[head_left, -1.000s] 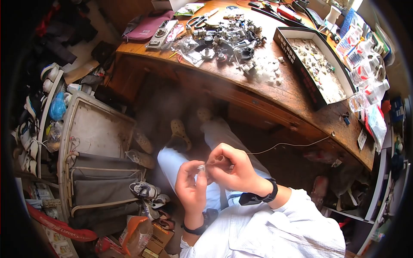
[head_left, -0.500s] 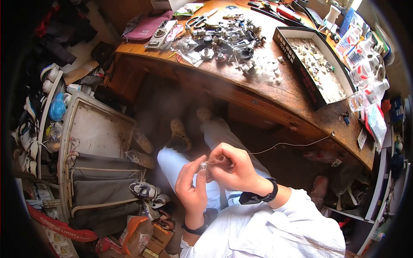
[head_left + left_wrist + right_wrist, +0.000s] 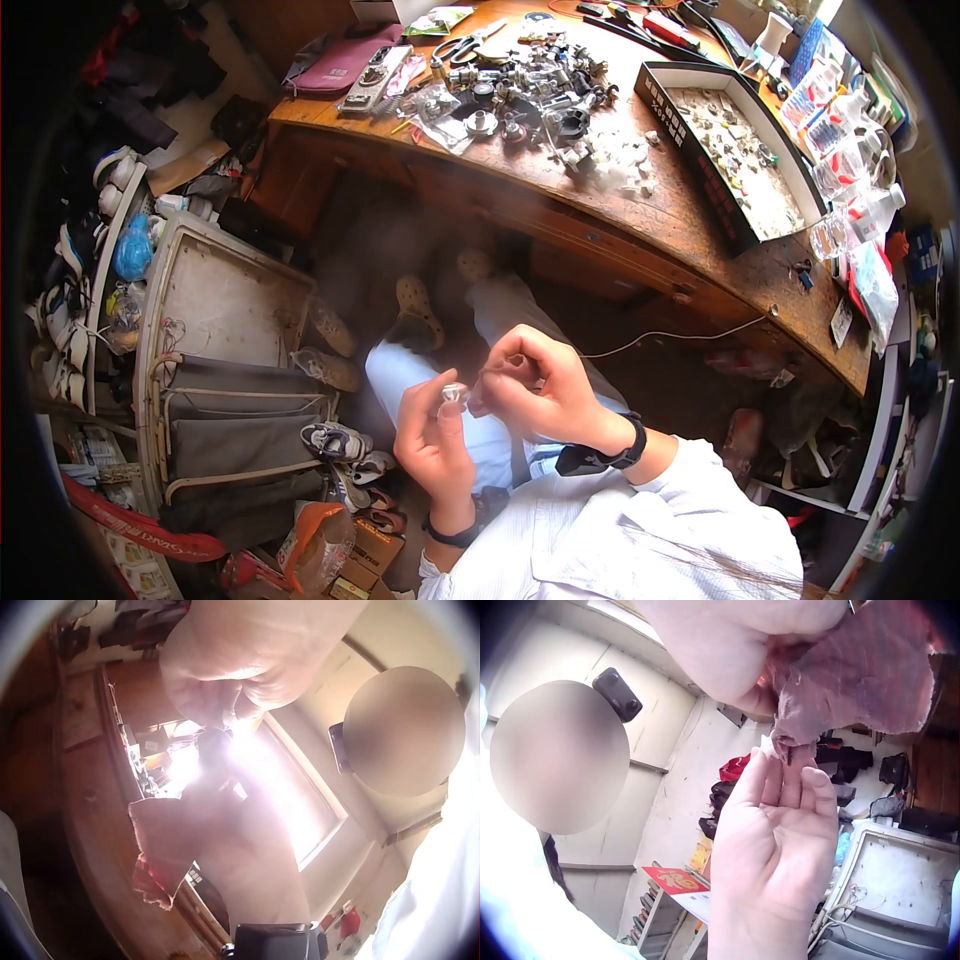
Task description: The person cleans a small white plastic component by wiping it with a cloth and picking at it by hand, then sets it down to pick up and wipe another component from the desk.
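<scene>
Above the lap, my left hand point(image 3: 435, 440) pinches a small whitish, shiny part point(image 3: 453, 393) between thumb and fingertips. Just to its right, my right hand point(image 3: 540, 390) grips a torn, reddish-brown sheet point(image 3: 862, 675) with ragged edges, cloth-like or like sandpaper. A bunched end of this sheet comes down to the left fingertips in the right wrist view, where the part is mostly covered. Strong glare washes out the fingertips in the left wrist view, with the sheet point(image 3: 161, 847) hanging beside them.
On the wooden desk point(image 3: 690, 215) lies a pile of small metal and plastic parts point(image 3: 540, 90), with scissors point(image 3: 470, 42) behind. A black-edged box point(image 3: 690, 170) holds small pieces; plastic bottles point(image 3: 860, 220) stand at right. A folding chair point(image 3: 235, 380) and shoes point(image 3: 335, 440) are at left.
My left hand has moved a little left, drawing the small part away from the right fingertips so that more of it shows. The right hand has hardly moved.
</scene>
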### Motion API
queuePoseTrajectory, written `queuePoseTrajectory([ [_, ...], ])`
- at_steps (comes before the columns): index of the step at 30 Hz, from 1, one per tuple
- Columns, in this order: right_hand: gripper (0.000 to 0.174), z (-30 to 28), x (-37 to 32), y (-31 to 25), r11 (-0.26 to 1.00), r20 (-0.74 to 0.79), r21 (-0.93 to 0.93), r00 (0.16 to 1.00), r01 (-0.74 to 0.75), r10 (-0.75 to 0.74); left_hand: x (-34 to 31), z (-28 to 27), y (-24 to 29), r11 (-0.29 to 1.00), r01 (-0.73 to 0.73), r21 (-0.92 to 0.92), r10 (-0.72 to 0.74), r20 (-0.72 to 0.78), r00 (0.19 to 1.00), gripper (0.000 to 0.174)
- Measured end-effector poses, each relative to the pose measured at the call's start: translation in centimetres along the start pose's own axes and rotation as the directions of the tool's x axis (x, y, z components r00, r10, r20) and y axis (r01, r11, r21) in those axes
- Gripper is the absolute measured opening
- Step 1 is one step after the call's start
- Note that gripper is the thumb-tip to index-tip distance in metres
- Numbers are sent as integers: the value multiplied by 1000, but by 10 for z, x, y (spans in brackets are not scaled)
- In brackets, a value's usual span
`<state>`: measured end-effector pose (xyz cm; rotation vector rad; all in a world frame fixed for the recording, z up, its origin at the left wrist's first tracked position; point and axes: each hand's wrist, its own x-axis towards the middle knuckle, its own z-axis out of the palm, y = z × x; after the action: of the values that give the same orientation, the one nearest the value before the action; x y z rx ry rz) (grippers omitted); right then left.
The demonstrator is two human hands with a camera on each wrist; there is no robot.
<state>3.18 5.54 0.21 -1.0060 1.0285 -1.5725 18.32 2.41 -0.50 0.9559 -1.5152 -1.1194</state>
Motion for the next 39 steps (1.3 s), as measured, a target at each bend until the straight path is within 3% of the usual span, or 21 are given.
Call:
queuePoseTrajectory([
  [2, 5, 0, 0, 1, 999, -17, 27, 999, -35, 36, -1, 1, 4, 989, 32, -147, -36, -26, 999, 23],
  [6, 6, -3, 3, 8, 999, -61, 34, 998, -24, 26, -1, 2, 3, 988, 24, -154, -28, -22, 999, 27],
  [8, 8, -3, 7, 11, 998, -153, -19, 986, 58, -60, 0, -1, 0, 994, -76, -79, 73, -43, 996, 24],
  [9, 10, -4, 7, 4, 1000, -173, -21, 985, 21, -24, 0, -1, 2, 994, -76, -79, 72, -43, 996, 24],
  [12, 10, -7, 6, 7, 996, -196, 81, 979, -31, 46, 0, 1, 8, 980, -5, -199, 3, -11, 1000, 23],
  [14, 10, -6, 7, 9, 999, -209, 15, 978, 32, -28, 0, 5, 10, 976, 62, -210, -57, 31, 998, 23],
  [16, 13, -5, 6, 3, 962, -107, 258, 987, -87, 118, 1, 10, 9, 980, 40, -197, -37, 17, 999, 23],
  [20, 14, -4, 5, 4, 955, -2, 256, 988, -151, 157, 3, 11, 6, 986, 6, -167, -4, 13, 1000, 23],
  [25, 15, -2, 5, 6, 949, 60, 298, 994, -106, 92, 3, 7, 2, 982, 22, -186, -19, 19, 1000, 26],
  [27, 15, -3, 7, 7, 995, 52, 63, 995, 83, -87, 2, 6, 2, 977, 35, -210, -29, 33, 999, 27],
  [28, 15, -4, 7, 7, 995, 51, 63, 995, 83, -87, 2, 6, 2, 973, 53, -223, -48, 28, 998, 28],
  [30, 15, -5, 6, 4, 969, 131, 233, 990, -83, 53, 2, 6, 5, 969, 71, -237, -68, 23, 997, 30],
  [34, 17, -6, 1, 8, 968, 109, 223, 990, -114, 91, 2, 4, 6, 933, 141, -332, -123, 75, 990, 30],
  [37, 19, -2, 1, 9, 984, 38, 172, 998, -50, 44, 2, 6, 4, 926, 139, -350, -117, 82, 990, 29],
  [39, 17, 3, 1, 5, 995, -31, 22, 995, 99, -98, 1, 6, 4, 933, 126, -336, -108, 73, 991, 29],
])
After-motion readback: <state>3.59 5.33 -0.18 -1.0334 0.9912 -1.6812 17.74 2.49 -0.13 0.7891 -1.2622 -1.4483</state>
